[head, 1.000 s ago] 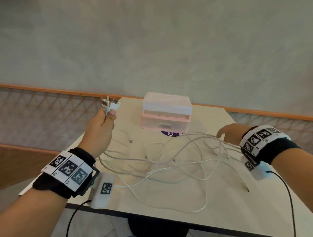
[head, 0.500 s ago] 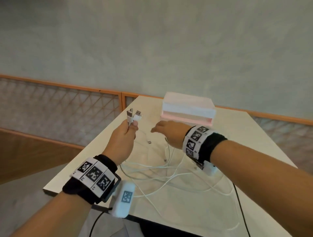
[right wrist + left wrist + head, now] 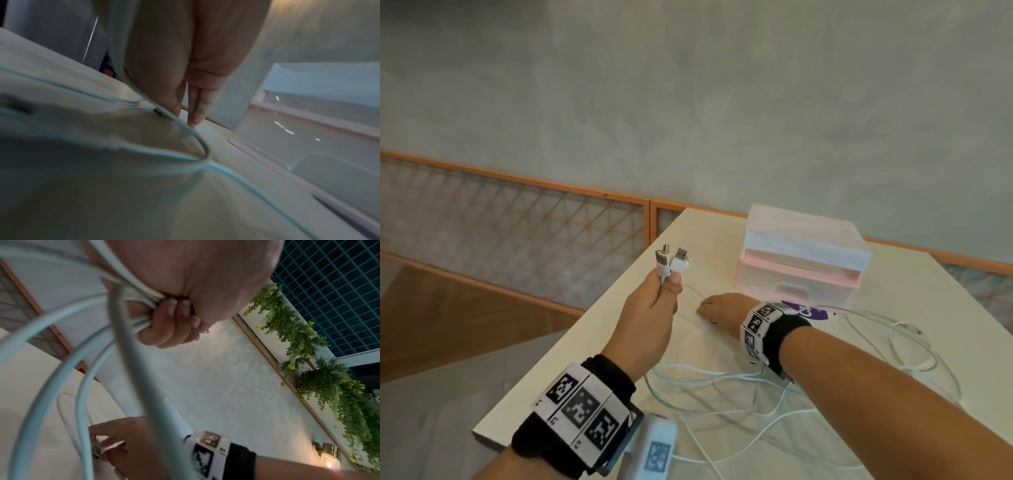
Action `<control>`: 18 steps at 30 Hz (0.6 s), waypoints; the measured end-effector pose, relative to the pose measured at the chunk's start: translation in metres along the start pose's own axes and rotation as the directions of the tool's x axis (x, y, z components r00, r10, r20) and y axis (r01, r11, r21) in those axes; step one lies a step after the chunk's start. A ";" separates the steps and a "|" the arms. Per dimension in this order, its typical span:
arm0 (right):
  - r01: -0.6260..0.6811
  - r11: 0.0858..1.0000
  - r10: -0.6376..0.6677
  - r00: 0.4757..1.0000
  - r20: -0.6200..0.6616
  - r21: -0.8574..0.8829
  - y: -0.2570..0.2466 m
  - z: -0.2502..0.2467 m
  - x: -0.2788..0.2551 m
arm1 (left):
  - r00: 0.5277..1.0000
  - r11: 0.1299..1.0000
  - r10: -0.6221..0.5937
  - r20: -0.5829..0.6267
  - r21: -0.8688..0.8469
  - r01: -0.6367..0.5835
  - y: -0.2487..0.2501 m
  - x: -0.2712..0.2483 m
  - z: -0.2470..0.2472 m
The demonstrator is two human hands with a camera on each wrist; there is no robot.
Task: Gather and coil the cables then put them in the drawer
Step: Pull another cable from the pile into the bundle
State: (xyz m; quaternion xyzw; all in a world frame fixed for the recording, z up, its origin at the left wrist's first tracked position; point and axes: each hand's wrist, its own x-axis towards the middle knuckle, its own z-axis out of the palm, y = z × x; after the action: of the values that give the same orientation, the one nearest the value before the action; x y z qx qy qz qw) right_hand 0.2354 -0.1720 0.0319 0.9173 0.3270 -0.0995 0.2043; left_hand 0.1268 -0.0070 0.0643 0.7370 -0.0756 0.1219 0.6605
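Note:
Several white cables (image 3: 722, 387) lie tangled on the cream table (image 3: 900, 294). My left hand (image 3: 667, 284) is raised above the table's left side and grips a bundle of cable ends, whose USB plugs (image 3: 671, 260) stick up above the fist; in the left wrist view the fingers (image 3: 174, 316) curl round the cords. My right hand (image 3: 714, 306) reaches across in front of the pink and white drawer unit (image 3: 804, 253). Its straight fingertips (image 3: 193, 120) touch the table beside a small plug (image 3: 160, 112). The unit's drawer (image 3: 801, 291) is closed.
A purple round sticker (image 3: 808, 312) lies under the drawer unit's front. The table's left edge (image 3: 585, 342) drops to a wooden floor, with an orange-framed mesh railing (image 3: 534, 233) behind. More cable loops (image 3: 907, 346) spread to the right.
My right hand has swung from the table's right side to the left, down in front of the drawer unit. My left hand still holds the plugs up.

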 end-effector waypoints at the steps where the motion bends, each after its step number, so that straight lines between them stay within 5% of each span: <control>1: -0.017 0.998 0.018 1.000 -0.026 0.055 0.001 -0.001 0.002 | 1.000 1.000 -0.004 -0.002 -0.003 0.004 -0.001 0.003 -0.001; 8: -0.045 0.993 0.066 0.979 -0.193 0.108 0.008 0.011 -0.003 | 1.000 0.999 -0.027 0.014 -0.015 0.028 -0.001 0.005 -0.004; 12: 0.001 0.898 0.187 0.905 -0.382 0.441 0.013 -0.006 -0.027 | 1.000 1.000 -0.013 0.022 0.008 0.012 0.002 0.002 -0.002; 15: 0.086 0.705 0.313 0.853 -0.418 0.704 0.021 -0.035 -0.064 | 0.999 1.000 -0.001 0.037 0.007 0.000 0.008 -0.001 0.002; 18: 0.212 0.347 0.432 0.828 -0.356 0.913 0.023 -0.058 -0.102 | 0.998 1.000 0.028 0.054 0.004 -0.028 0.018 -0.004 0.010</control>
State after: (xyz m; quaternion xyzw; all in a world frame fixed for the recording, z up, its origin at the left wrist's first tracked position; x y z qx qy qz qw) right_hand 0.1746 -0.2203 0.1232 0.8738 0.1879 0.0132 -0.4483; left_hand 0.1185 -0.0188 0.0789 0.7403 -0.1034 0.1114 0.6549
